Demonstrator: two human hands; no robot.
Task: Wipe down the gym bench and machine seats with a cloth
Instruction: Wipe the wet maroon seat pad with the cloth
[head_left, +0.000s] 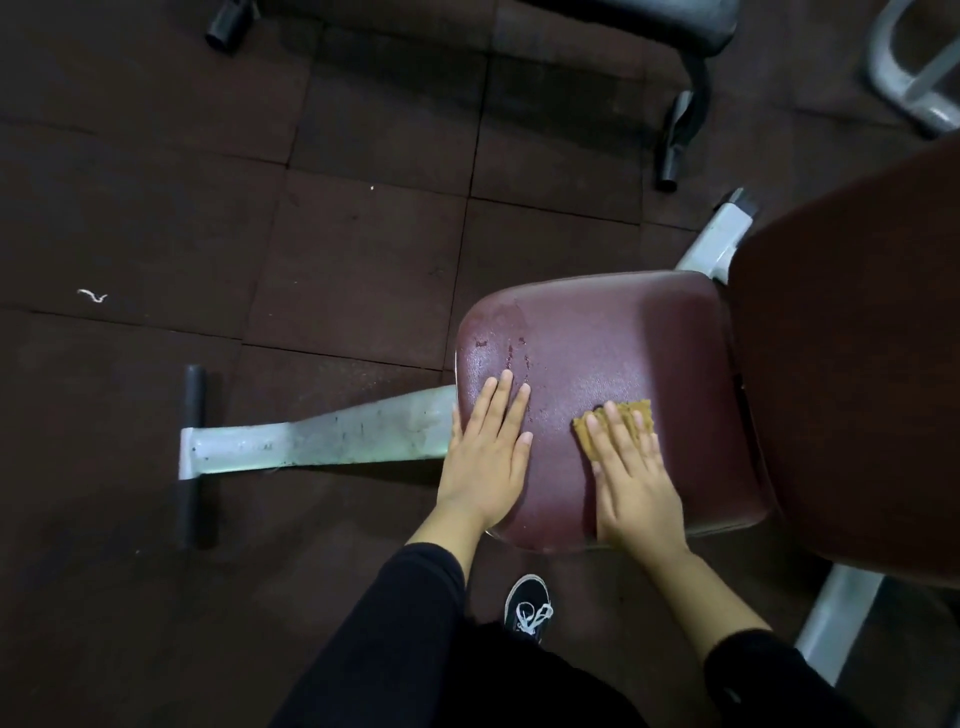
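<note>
On maroon seat (613, 364) | left hand (485, 457) flat | right hand (636, 478) flat, pressing cloth (631, 413)

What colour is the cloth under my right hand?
The cloth is mustard brown, plain with no pattern, seen best in the head view against the maroon seat.

The left hand (485, 457) lies flat on the left part of the seat pad (613, 364). The right hand (636, 483) lies to its right, on the cloth (631, 413) on the pad. The backrest pad (852, 374) stands right of the seat. The frame foot (311, 439) extends left across the floor (208, 208). A shoe (530, 605) rests below the seat.
</note>
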